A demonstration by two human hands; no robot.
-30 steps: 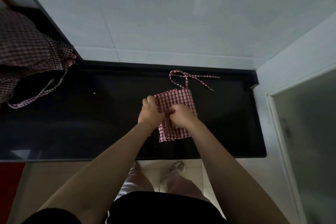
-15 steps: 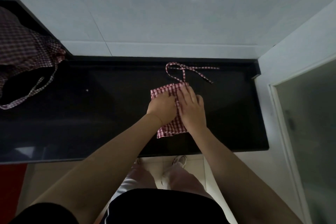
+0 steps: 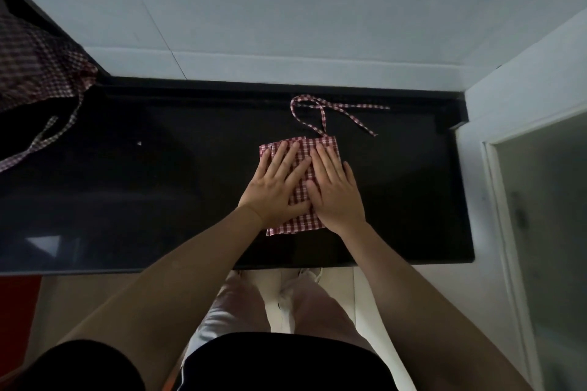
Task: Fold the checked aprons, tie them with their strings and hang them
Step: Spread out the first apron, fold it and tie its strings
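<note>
Both hands lie flat, fingers straight and spread, pressing on a folded apron on the black counter. The left hand covers the left half of the folded cloth, its fingertips reaching the far edge; the right hand lies just beside it on the right half, thumbs almost touching. Neither hand grips anything. The red-and-white checked cloth shows between the hands and below the palms, where its near edge sticks out.

Just beyond the fingertips the strings of this apron run out from its far right corner, looping loosely on the counter, untied, with the ends trailing off to the right.

Well apart to the left of the hands, a second apron lies in an unfolded heap at the counter's corner, one string hanging down toward the near side.

No writing, label or brand can be read anywhere.

Half a second ago the left hand was curled, its knuckles up over the cloth; now it is spread flat like the right. A second ago both hands were bunched over the middle of the fold, pinching it.
</note>
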